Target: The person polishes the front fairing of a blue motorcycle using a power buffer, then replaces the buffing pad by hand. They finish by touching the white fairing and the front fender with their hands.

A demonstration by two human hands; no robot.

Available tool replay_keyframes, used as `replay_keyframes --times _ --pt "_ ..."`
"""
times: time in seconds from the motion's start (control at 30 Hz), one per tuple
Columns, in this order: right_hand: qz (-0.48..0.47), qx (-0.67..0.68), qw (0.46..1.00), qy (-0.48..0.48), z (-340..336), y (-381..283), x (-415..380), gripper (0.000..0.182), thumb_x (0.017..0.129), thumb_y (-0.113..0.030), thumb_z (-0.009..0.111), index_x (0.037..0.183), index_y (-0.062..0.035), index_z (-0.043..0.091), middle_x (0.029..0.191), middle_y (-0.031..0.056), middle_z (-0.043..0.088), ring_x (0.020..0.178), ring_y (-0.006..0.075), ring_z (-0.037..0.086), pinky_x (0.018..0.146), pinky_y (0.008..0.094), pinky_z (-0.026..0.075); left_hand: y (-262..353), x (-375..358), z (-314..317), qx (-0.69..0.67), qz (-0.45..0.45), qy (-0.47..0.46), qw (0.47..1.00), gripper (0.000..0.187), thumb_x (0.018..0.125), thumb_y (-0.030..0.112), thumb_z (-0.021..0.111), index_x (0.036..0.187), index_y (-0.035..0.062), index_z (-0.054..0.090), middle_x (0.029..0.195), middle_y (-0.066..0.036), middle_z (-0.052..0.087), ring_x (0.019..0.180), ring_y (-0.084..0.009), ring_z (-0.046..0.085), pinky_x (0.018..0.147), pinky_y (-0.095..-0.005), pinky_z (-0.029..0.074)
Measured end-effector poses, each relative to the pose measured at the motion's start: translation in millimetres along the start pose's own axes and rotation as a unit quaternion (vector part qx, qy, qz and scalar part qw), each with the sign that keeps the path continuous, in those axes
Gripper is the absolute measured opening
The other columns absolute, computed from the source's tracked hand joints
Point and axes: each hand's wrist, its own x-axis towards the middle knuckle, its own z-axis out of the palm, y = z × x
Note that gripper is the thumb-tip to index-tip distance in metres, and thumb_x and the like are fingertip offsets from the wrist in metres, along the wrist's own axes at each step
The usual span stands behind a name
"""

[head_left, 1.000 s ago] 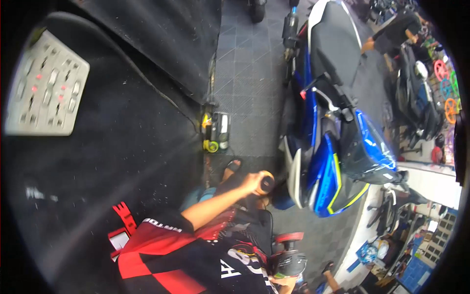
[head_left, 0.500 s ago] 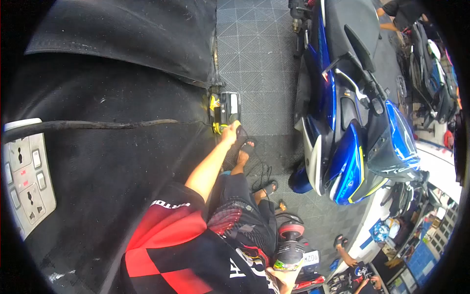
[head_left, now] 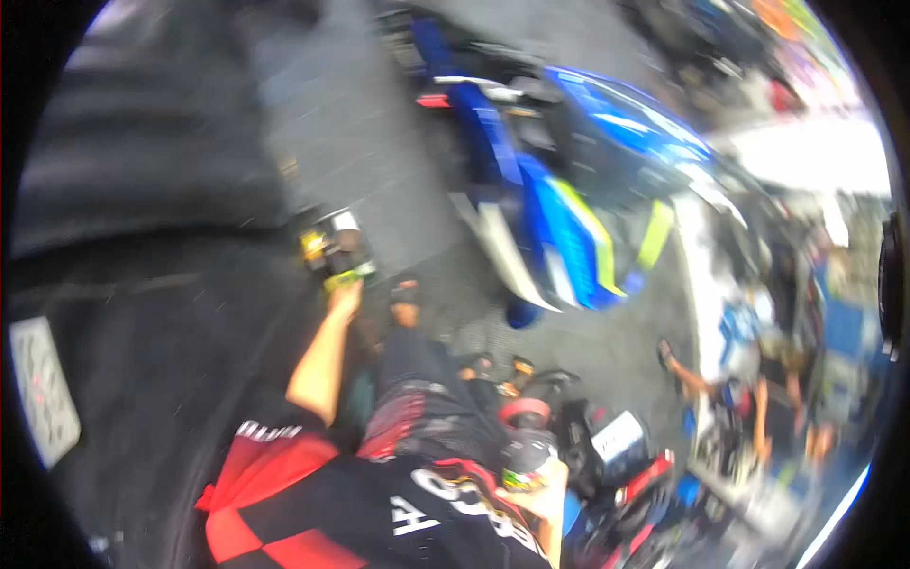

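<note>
The picture is blurred by motion. My left hand [head_left: 345,296] is stretched forward and down to a small yellow and black device [head_left: 332,250] on the grey tiled floor, touching its near yellow end; the blur hides the fingers' grip. My right hand [head_left: 543,500] is low by my body, closed around a polishing machine [head_left: 527,444] with a red round pad on top. My sandalled foot [head_left: 406,292] rests just right of the left hand. I wear a red and black shirt.
A blue motorcycle [head_left: 559,204] stands on the floor ahead to the right. Black carpet [head_left: 142,313] covers the left side, with a white power strip [head_left: 43,389] on it. Another person's sandalled foot [head_left: 675,365] and shop clutter are at the right.
The view has swung and gone blurred. My left hand stayed at the yellow and black device, after reaching to it from near my knee. The right hand still holds the polishing machine.
</note>
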Motion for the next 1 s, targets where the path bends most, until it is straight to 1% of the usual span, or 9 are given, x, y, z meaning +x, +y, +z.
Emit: replay_keyframes --times 0.03,0.07,0.23,0.33,0.4,0.57,0.83,0.93,1.0 --pt "-0.012 -0.001 1.000 -0.007 -5.0 2.9 -2.0 0.085 0.055 -0.029 0.097 0.122 0.0033 0.056 0.102 0.0152 0.069 0.094 0.0207 0.066 0.086 0.0366 0.054 -0.4 -8.2 16.2 0.001 0.024 -0.086 0.996 0.046 0.095 0.050 0.060 0.108 0.0060 0.064 0.072 -0.006 0.060 0.059 -0.0182 0.056 0.058 -0.0352 0.051" --pt "-0.025 0.002 1.000 -0.014 -10.9 5.4 -4.1 0.085 0.055 -0.029 0.097 0.122 0.0034 0.056 0.102 0.0151 0.069 0.094 0.0206 0.066 0.086 0.0365 0.054 -5.3 -16.3 32.5 0.129 0.040 -0.144 0.980 0.061 0.091 0.054 0.059 0.110 -0.0027 0.071 0.103 -0.021 0.073 0.100 -0.0298 0.069 0.086 -0.0435 0.052" --pt "-0.123 0.019 0.991 0.044 -39.9 39.0 -13.6 0.081 0.055 -0.045 0.094 0.108 0.0069 0.062 0.095 0.0186 0.072 0.086 0.0266 0.071 0.082 0.0383 0.054 52.3 -184.1 93.3 0.276 0.321 -0.259 0.868 0.038 0.089 0.037 0.068 0.099 0.0017 0.074 0.104 -0.022 0.072 0.105 -0.0355 0.069 0.090 -0.0456 0.053" --pt "-0.141 0.071 0.985 0.066 -67.8 56.7 -27.4 0.079 0.055 -0.047 0.093 0.106 0.0050 0.063 0.094 0.0187 0.072 0.084 0.0296 0.071 0.082 0.0406 0.054 73.7 -264.8 128.9 0.439 0.329 -0.387 0.741 0.047 0.085 0.051 0.063 0.102 0.0096 0.077 0.100 -0.017 0.074 0.101 -0.0324 0.071 0.091 -0.0423 0.053" --pt "-0.173 0.093 0.977 0.080 -85.3 100.9 -29.3 0.079 0.055 -0.049 0.092 0.106 0.0046 0.064 0.094 0.0195 0.072 0.085 0.0324 0.071 0.083 0.0416 0.054 26.0 -248.8 174.2 0.536 0.404 -0.527 0.521 0.046 0.092 0.046 0.055 0.109 0.0083 0.075 0.106 -0.016 0.074 0.103 -0.0298 0.070 0.093 -0.0396 0.052" --pt "-0.185 0.112 0.970 0.110 -123.7 167.5 -38.1 0.078 0.057 -0.053 0.090 0.104 0.0036 0.065 0.092 0.0201 0.073 0.085 0.0351 0.072 0.083 0.0429 0.054 53.4 -344.0 192.2 0.589 0.320 -0.540 0.509 0.047 0.095 0.045 0.052 0.111 0.0063 0.074 0.109 -0.017 0.073 0.105 -0.0304 0.069 0.094 -0.0400 0.051" --pt "-0.182 0.218 0.951 0.125 -156.1 244.1 -37.7 0.065 0.063 -0.034 0.094 0.111 0.0023 0.068 0.100 0.0101 0.073 0.091 0.0151 0.067 0.089 0.0321 0.052 103.7 -403.1 203.9 0.622 0.310 -0.510 0.507 0.048 0.099 0.043 0.048 0.114 0.0031 0.071 0.113 -0.019 0.071 0.108 -0.0312 0.067 0.096 -0.0406 0.049" --pt "-0.174 0.251 0.937 0.171 -157.0 257.2 -30.0 0.076 0.062 -0.048 0.091 0.110 0.0053 0.067 0.102 0.0167 0.073 0.095 0.0255 0.070 0.091 0.0365 0.052 113.1 -414.6 205.2 0.626 0.311 -0.507 0.505 0.049 0.100 0.042 0.046 0.115 0.0019 0.070 0.114 -0.019 0.071 0.109 -0.0315 0.067 0.097 -0.0408 0.048" --pt "-0.196 0.329 0.904 0.192 -163.3 256.9 -39.8 0.069 0.062 -0.040 0.094 0.107 0.0056 0.068 0.101 0.0142 0.073 0.094 0.0213 0.069 0.090 0.0355 0.052 112.3 -415.4 200.7 0.626 0.311 -0.507 0.504 0.049 0.101 0.041 0.045 0.116 0.0011 0.069 0.115 -0.020 0.070 0.110 -0.0318 0.066 0.097 -0.0410 0.047"
